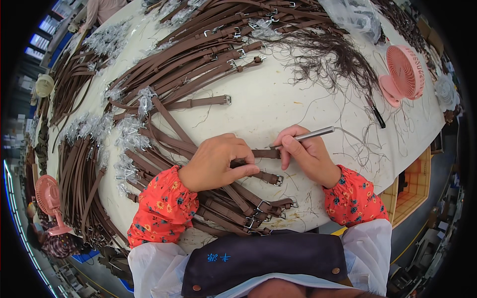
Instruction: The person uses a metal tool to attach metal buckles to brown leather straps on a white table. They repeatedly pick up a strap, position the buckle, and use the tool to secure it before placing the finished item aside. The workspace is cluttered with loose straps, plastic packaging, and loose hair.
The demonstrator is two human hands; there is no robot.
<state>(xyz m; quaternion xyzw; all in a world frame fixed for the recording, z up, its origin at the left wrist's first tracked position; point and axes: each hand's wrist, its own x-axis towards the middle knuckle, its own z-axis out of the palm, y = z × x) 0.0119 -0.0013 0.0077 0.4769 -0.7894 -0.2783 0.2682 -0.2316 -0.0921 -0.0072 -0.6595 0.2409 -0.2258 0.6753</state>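
Observation:
Near the middle of the table, my left hand point(218, 161) is closed round a brown belt strap point(266, 154), whose narrow end sticks out to the right. My right hand point(309, 155) grips a slim silver pen-shaped tool point(318, 133) with a thin pale cord trailing from its back end. The tool's tip points left, close to the strap's end; whether it touches cannot be made out. Just below my left fingers lies a buckled belt end point(269, 178). More brown belts with silver buckles point(251, 213) are piled under and below my left hand.
Long bundles of brown belts point(198, 67), some with clear plastic wrap point(131, 130), cover the table's left and far side. A tangle of dark threads point(333, 57) lies far right, beside a pink fan point(403, 74). Another pink fan point(48, 193) and a yellow crate point(412, 184) flank the table.

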